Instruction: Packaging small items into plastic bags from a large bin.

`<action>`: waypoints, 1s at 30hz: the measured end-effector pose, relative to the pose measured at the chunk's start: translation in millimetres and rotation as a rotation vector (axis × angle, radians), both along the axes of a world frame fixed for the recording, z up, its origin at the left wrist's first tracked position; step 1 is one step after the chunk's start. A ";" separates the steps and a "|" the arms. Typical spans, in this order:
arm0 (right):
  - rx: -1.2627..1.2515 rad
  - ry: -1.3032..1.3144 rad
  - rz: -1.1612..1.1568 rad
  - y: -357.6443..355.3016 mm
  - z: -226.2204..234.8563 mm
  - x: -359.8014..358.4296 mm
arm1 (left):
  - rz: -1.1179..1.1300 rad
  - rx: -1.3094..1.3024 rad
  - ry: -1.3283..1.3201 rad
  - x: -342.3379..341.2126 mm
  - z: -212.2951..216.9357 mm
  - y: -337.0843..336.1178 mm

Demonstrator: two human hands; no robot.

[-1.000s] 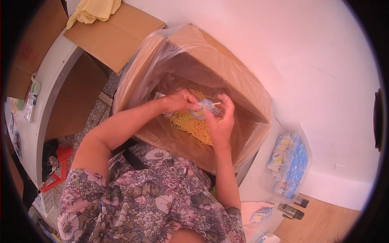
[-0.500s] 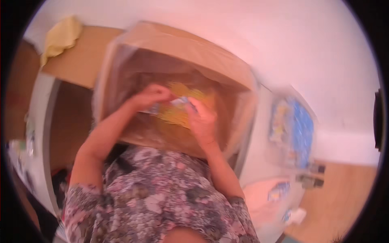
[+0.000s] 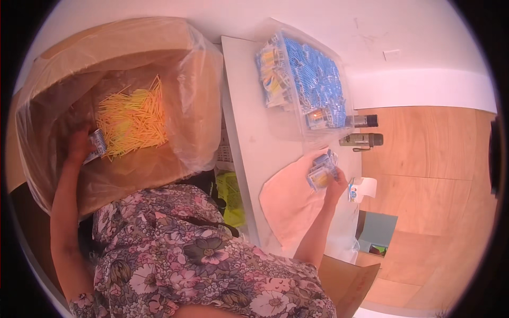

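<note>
Inside a lined cardboard box, a heap of thin yellow sticks [image 3: 135, 119] lies loose. My left hand [image 3: 79, 143] is down in the box, left of the heap, against some small blue-and-white packets [image 3: 97, 143]. Its fingers are in shadow, so whether they grip a packet is unclear. On the right, my right hand [image 3: 335, 184] is closed on the edge of a few small clear packets [image 3: 321, 174] with blue-and-white printing and yellow showing inside. It holds them over a pink cloth [image 3: 289, 204] on the white table.
The cardboard box [image 3: 122, 40] has a clear plastic liner over its rim. A clear plastic bin [image 3: 318, 135] full of similar packets stands on the white table [image 3: 246, 114]. Beyond it are two flasks [image 3: 360, 139] and a tissue pack [image 3: 362, 190]. A green basket [image 3: 229, 199] sits under the table.
My view has swung right, so the box now appears further left. My right hand has left the box with packets and moved over the pink cloth. My left hand has stayed in the box.
</note>
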State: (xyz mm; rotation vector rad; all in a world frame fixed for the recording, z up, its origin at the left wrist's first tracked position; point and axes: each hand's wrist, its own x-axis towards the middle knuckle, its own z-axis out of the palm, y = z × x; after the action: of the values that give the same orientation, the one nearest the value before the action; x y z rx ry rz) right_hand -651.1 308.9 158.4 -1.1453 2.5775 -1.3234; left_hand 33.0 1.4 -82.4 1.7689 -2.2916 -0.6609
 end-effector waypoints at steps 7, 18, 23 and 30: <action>0.029 0.706 -0.116 -1.4 -24.4 -17.0 | -0.020 -0.241 0.089 22.9 -43.3 14.9; -0.206 1.156 0.421 -145.2 61.4 215.1 | 0.202 0.097 -0.144 -20.9 57.9 10.0; -0.302 0.434 1.104 -192.3 27.5 323.9 | 0.194 0.244 0.309 -1.0 41.7 8.2; 0.571 0.061 1.265 -254.7 -80.9 454.9 | 0.015 0.577 0.959 -22.3 69.8 11.7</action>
State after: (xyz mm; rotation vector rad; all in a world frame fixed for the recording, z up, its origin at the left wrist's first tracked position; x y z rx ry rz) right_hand -196.2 54.2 77.5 -2.0210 1.3950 -0.2377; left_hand 10.7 13.1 -12.6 1.1661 -1.4817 -1.8074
